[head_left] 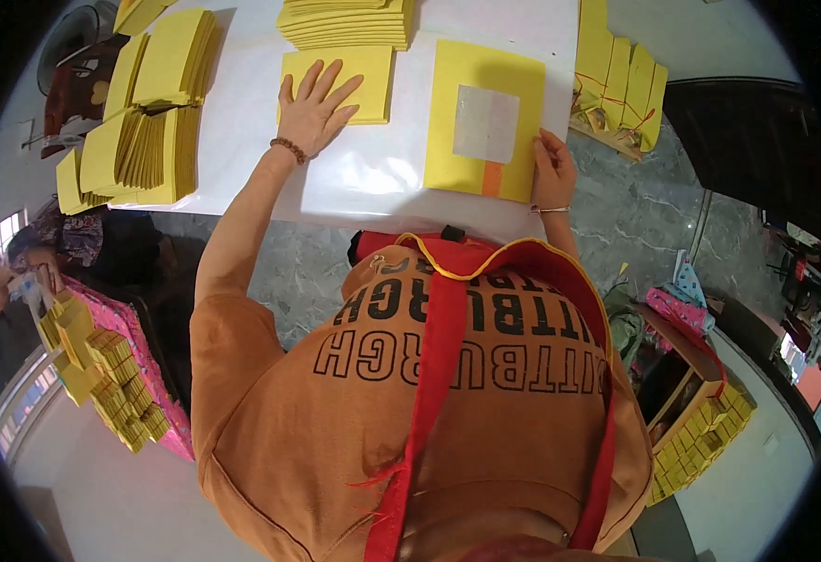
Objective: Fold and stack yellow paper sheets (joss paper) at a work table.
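My left hand [315, 105] lies flat, fingers spread, on a small stack of folded yellow papers [366, 82] on the white table [354, 178]. My right hand [553, 169] pinches the lower right edge of a large yellow paper sheet [457, 155]. That sheet lies flat and has a silver square [485, 124] in its middle and an orange strip at its near edge. A bead bracelet is on my left wrist, a thin bangle on the right.
A tall pile of yellow sheets [347, 22] lies at the table's far edge. Fanned stacks of folded yellow papers [144, 131] fill the left side. Tied yellow bundles [621, 89] stand at the right. Another person [27, 267] sits at the left beside more stacks [116, 384].
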Demonstrator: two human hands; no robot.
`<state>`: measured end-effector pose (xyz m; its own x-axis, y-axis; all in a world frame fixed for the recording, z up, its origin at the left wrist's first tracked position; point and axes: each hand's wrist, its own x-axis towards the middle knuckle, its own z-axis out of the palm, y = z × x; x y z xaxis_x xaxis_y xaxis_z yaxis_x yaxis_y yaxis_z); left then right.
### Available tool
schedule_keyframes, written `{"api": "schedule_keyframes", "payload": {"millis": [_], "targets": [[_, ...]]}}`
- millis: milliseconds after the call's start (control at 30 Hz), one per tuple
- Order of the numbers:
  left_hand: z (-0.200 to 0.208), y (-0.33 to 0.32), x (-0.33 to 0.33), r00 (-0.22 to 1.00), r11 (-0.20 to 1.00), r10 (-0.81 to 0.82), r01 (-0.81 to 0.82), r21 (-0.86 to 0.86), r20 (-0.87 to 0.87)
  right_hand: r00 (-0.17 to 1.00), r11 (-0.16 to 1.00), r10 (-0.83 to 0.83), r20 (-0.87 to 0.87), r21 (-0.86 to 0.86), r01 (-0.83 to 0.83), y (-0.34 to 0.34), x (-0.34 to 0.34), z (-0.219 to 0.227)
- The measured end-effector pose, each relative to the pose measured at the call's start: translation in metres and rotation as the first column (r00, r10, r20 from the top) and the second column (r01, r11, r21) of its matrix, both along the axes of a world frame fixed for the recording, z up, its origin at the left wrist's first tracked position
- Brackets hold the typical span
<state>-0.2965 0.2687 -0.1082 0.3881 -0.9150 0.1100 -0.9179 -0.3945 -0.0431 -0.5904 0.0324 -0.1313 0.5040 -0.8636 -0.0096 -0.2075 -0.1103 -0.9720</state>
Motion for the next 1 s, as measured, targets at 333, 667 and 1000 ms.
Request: {"api": "schedule_keyframes", "payload": {"millis": [333, 667, 1000], "targets": [[0.044, -0.027, -0.016, 0.986, 0.959, -0.165, 0.159, -0.236, -0.008, 0.936, 0.772, 0.176, -0.303, -0.547, -0.323, 0.002, -0.007, -0.001], [0.034, -0.068, -0.136, 0.773, 0.816, -0.576, 0.522, -0.249, -0.267, 0.932, 0.833, 0.178, -0.315, -0.457, -0.313, 0.002, -0.01, 0.001], [0.028, -0.075, -0.118, 0.637, 0.885, -0.464, 0.372, -0.281, -0.615, 0.954, 0.898, 0.252, -0.164, -0.328, -0.293, -0.005, -0.009, 0.007]]}}
